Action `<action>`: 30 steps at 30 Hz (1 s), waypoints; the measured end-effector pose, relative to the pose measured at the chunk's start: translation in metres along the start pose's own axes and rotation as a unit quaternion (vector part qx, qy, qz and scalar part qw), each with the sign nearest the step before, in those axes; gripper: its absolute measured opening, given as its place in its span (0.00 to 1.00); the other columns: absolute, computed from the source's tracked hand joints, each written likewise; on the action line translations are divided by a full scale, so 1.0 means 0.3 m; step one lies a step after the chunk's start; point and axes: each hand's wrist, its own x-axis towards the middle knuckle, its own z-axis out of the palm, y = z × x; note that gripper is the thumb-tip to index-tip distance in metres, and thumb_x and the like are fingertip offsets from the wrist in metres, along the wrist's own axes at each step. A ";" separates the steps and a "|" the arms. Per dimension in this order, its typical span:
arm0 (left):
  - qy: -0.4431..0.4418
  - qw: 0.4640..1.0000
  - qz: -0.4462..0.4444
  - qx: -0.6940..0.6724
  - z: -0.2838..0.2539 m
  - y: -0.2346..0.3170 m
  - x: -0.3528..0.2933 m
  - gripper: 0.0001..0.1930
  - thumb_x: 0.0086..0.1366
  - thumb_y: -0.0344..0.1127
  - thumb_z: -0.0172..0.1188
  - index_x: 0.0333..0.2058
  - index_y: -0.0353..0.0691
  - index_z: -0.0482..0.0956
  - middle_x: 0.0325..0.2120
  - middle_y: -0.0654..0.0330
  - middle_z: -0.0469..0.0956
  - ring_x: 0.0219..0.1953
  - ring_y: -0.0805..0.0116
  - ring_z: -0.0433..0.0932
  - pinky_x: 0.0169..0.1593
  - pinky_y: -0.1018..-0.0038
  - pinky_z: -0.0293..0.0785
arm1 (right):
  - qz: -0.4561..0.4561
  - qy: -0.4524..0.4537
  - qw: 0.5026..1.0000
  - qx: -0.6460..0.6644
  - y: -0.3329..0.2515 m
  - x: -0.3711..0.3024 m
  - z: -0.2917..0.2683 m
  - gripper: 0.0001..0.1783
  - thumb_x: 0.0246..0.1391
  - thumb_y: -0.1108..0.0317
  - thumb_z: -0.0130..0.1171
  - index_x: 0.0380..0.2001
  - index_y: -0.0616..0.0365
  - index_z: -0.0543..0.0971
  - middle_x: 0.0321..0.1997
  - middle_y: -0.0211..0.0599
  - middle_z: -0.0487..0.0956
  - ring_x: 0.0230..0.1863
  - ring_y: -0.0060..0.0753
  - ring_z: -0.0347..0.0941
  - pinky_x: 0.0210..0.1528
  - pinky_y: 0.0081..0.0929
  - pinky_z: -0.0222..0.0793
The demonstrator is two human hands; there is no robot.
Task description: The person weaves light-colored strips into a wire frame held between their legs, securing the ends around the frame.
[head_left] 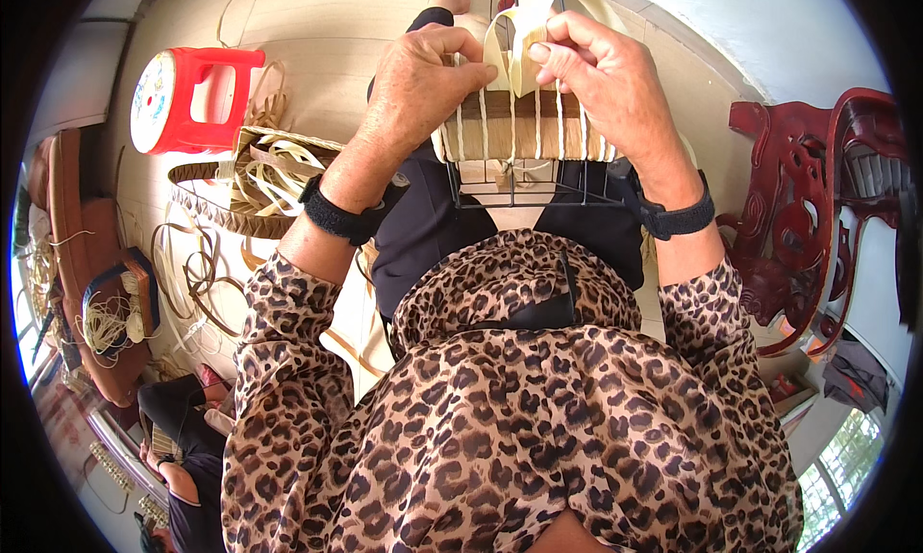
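Observation:
A basket-like piece (486,141) with brown strips and white cords is built on a black wire frame (510,204) over my lap. Above its far edge a pale flat strip (525,48) is looped and folded. My left hand (415,87) is closed, its thumb and forefinger pinching the left side of the strip's loop. With thumb and fingertips together, my right hand (608,84) grips the strip's folded part. A longer loop of it arches behind the right fingers. The fingers' undersides are hidden.
To the left lie a tipped red stool (207,101) and a woven basket (255,221) with loose strips. Curled strips (197,264) cover the floor nearby. A carved dark-red wooden chair (793,197) stands right. Another person (187,457) sits at lower left.

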 end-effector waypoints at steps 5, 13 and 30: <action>-0.028 0.996 -0.085 0.026 0.001 -0.001 0.007 0.08 0.47 0.35 0.63 0.23 0.38 0.76 0.16 0.63 0.72 0.20 0.75 0.71 0.27 0.76 0.67 | 0.033 -0.027 0.999 -0.027 0.014 0.028 0.005 0.08 0.53 0.67 0.55 0.28 0.61 0.74 0.19 0.29 0.73 0.24 0.16 0.71 0.29 0.19 0.68; -0.008 0.994 -0.108 0.007 -0.010 0.033 0.034 0.07 0.47 0.34 0.61 0.23 0.36 0.76 0.14 0.63 0.73 0.19 0.74 0.71 0.26 0.76 0.68 | 0.048 -0.063 0.996 -0.041 -0.002 0.058 -0.003 0.08 0.55 0.64 0.54 0.29 0.58 0.74 0.23 0.22 0.72 0.26 0.12 0.67 0.29 0.14 0.65; -0.028 0.993 -0.063 0.091 0.010 -0.030 0.054 0.16 0.43 0.34 0.63 0.31 0.36 0.73 0.27 0.52 0.77 0.32 0.57 0.77 0.38 0.68 0.71 | 0.040 -0.056 0.996 0.048 0.063 0.082 0.012 0.08 0.52 0.66 0.55 0.27 0.60 0.74 0.21 0.23 0.69 0.21 0.14 0.65 0.26 0.17 0.66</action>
